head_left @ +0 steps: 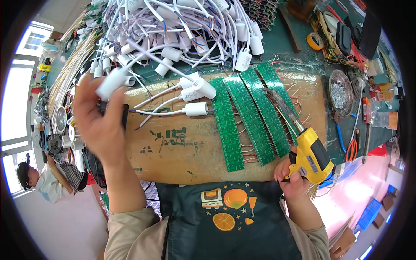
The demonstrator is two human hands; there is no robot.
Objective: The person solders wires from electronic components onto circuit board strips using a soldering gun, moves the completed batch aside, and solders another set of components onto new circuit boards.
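Note:
My left hand (100,123), smeared by motion, is raised at the left with its fingers round a white cylindrical cable housing (112,83). In my right hand (291,178) is a yellow and black soldering gun (311,158). Its tip points up and left, over the strips of green circuit boards (228,130) that lie side by side on a cardboard sheet (173,160). Thin red and white wires run out between those strips. Several white housings with cables (196,109) lie at the left end of the boards, one of them resting across another.
A large heap of white cabled housings (173,39) covers the far side of the bench. At the right are a metal dish (341,93) of clear bits, orange-handled scissors (352,149) and an orange tape roll (315,41). Another person (52,182) is at the far left.

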